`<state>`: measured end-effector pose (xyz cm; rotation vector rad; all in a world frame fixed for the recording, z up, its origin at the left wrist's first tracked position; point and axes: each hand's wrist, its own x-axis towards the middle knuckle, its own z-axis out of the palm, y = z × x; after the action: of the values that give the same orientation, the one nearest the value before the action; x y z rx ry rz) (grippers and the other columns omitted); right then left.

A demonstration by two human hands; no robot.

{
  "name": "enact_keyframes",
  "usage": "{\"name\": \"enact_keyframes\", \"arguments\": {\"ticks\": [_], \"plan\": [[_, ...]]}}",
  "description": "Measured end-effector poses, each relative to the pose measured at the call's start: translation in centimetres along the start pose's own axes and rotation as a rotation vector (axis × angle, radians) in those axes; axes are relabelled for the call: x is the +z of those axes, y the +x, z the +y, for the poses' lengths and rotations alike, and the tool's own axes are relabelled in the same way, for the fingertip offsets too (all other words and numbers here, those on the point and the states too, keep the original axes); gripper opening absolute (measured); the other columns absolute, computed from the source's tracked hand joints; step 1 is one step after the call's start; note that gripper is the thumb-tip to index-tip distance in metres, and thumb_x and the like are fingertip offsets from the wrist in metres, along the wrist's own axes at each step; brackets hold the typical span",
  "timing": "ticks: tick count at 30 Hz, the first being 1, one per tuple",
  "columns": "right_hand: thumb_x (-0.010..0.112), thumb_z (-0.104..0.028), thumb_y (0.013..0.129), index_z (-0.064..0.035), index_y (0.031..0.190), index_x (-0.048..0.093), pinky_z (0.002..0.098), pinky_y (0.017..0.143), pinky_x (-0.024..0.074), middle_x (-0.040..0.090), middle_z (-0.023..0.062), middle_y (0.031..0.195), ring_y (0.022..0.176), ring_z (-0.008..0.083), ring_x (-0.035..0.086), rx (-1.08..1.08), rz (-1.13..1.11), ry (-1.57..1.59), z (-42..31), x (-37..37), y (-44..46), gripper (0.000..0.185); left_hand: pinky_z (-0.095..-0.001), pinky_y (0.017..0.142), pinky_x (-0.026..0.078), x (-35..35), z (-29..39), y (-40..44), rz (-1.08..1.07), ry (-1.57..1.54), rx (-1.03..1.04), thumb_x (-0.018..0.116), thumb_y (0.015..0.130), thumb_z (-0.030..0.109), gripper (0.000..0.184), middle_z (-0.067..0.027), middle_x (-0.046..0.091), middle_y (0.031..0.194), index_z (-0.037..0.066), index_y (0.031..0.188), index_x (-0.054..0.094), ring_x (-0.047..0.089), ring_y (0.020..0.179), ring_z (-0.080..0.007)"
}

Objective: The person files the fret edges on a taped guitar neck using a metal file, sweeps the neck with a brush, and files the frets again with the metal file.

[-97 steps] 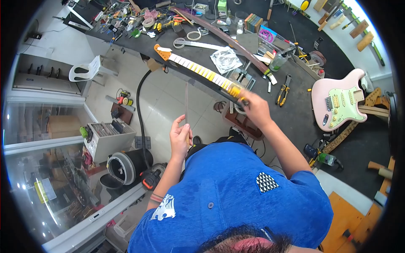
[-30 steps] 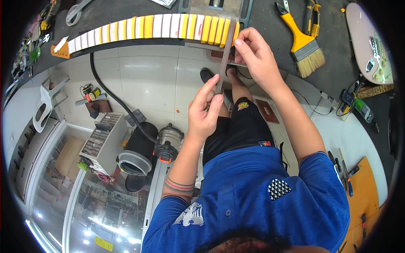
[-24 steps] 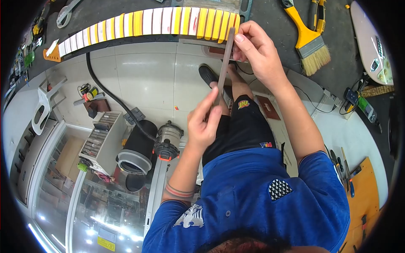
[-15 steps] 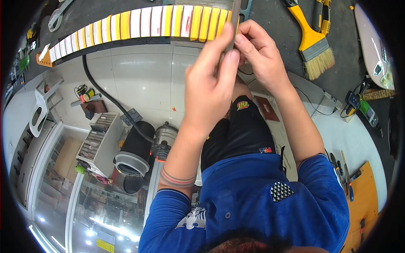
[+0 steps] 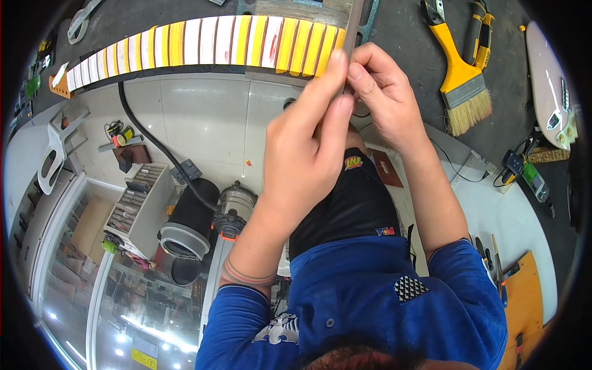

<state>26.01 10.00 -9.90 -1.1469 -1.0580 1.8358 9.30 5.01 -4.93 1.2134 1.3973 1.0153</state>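
Observation:
A guitar neck (image 5: 237,40) stretches across the bench edge, its fretboard covered in white and yellow tape strips between the frets. Over its right end stands a narrow grey-brown bar (image 5: 353,29), perhaps a file; its lower end is hidden by my fingers. My left hand (image 5: 308,135) is closed, thumb and fingers pressed along the bar's left side. Just to the right, my right hand (image 5: 385,92) has its fingers curled and thumb pressed in beside the bar. What those right fingertips hold is hidden.
On the dark bench to the right lie a wide yellow-handled brush (image 5: 459,74) and yellow-black handled tools (image 5: 480,31). A pale guitar body (image 5: 546,80) lies at the far right. Below the bench are a black hose (image 5: 139,123), a black cylinder (image 5: 191,216) and a drawer unit (image 5: 139,209).
The whole view has shifted, so the neck and bench appear slightly lower. Both hands stay at the neck's right end with the bar; my left hand's hold looks about the same.

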Motion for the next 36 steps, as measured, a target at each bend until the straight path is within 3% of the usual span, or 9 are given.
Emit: {"name": "enact_keyframes", "arguments": {"ticks": [8,14,20,24,26,29,31,34,36], "plan": [[0.056,-0.025,0.119,-0.0055,0.115,0.062,0.0247,0.070,0.0570,0.068,0.0028,0.093,0.080,0.0087,0.068,0.022,-0.047,-0.027,-0.4,-0.3,0.1,0.020,-0.0355,0.102,0.059,-3.2,-1.7,-11.5,-0.065,0.253,-0.036,0.067,0.101,-0.011,0.046,-0.0293,0.074,0.139,-0.008,0.147,0.066,0.079,0.118,-0.0290],[0.062,-0.021,0.116,-0.0044,0.114,0.065,0.0251,0.073,0.0572,0.066,-0.0006,0.095,0.082,0.0069,0.068,0.029,-0.059,-0.008,-0.3,-0.8,0.3,0.017,-0.0320,0.097,0.059,-0.3,1.3,-0.4,-0.040,0.175,-0.022,0.066,0.102,-0.010,0.047,-0.0275,0.075,0.138,-0.007,0.149,0.065,0.080,0.115,-0.0267],[0.059,-0.023,0.118,-0.0046,0.113,0.062,0.0260,0.072,0.0576,0.069,0.0033,0.095,0.081,0.0096,0.068,0.059,-0.087,0.022,-0.4,-0.8,0.3,0.020,-0.0320,0.089,0.060,-1.9,-0.5,-6.7,-0.053,0.333,0.014,0.068,0.098,-0.013,0.049,-0.0244,0.080,0.124,-0.006,0.147,0.067,0.080,0.098,-0.0261],[0.058,-0.025,0.118,-0.0045,0.113,0.061,0.0263,0.070,0.0581,0.070,0.0052,0.096,0.082,0.0108,0.069,0.053,-0.097,0.012,-0.2,-1.0,0.3,0.021,-0.0360,0.058,0.052,-3.0,-1.3,-11.3,-0.048,0.363,0.012,0.078,0.092,-0.008,0.058,-0.0146,0.067,0.076,-0.002,0.148,0.068,0.063,0.059,-0.0245],[0.058,-0.024,0.118,-0.0044,0.113,0.061,0.0264,0.070,0.0585,0.070,0.0053,0.096,0.082,0.0106,0.069,0.062,-0.098,0.008,-0.4,-1.0,0.4,0.021,-0.0386,0.061,0.055,-1.4,-0.6,-6.4,0.020,0.373,0.107,0.077,0.093,-0.007,0.057,-0.0131,0.066,0.076,0.000,0.149,0.068,0.065,0.061,-0.0290],[0.061,-0.022,0.117,-0.0045,0.112,0.063,0.0259,0.072,0.0576,0.068,0.0017,0.094,0.082,0.0084,0.068,0.040,-0.080,-0.003,-0.5,-1.0,0.5,0.018,-0.0335,0.082,0.059,0.0,1.2,0.4,-0.021,0.295,0.030,0.070,0.099,-0.010,0.052,-0.0202,0.074,0.112,-0.003,0.150,0.066,0.076,0.090,-0.0290],[0.061,-0.021,0.117,-0.0045,0.112,0.063,0.0260,0.073,0.0580,0.068,0.0017,0.094,0.082,0.0082,0.068,0.042,-0.087,-0.005,-0.6,-1.1,0.5,0.018,-0.0334,0.081,0.059,0.0,1.2,0.6,-0.024,0.283,0.032,0.070,0.099,-0.010,0.052,-0.0202,0.075,0.113,-0.003,0.150,0.066,0.076,0.090,-0.0289],[0.058,-0.023,0.118,-0.0043,0.112,0.061,0.0266,0.072,0.0598,0.071,0.0054,0.097,0.081,0.0098,0.069,0.074,-0.122,0.013,-0.5,-1.3,0.6,0.019,-0.0382,0.060,0.054,-1.3,-1.5,-5.8,0.029,0.350,0.138,0.077,0.093,-0.008,0.058,-0.0128,0.066,0.076,0.001,0.150,0.068,0.064,0.059,-0.0283],[0.058,-0.023,0.118,-0.0042,0.112,0.061,0.0264,0.072,0.0598,0.070,0.0053,0.098,0.081,0.0098,0.069,0.080,-0.123,0.027,-0.3,-1.3,0.5,0.019,-0.0366,0.057,0.051,-2.7,-1.2,-9.9,-0.009,0.376,0.080,0.078,0.091,-0.008,0.059,-0.0131,0.065,0.074,0.000,0.149,0.068,0.062,0.057,-0.0253]]}}
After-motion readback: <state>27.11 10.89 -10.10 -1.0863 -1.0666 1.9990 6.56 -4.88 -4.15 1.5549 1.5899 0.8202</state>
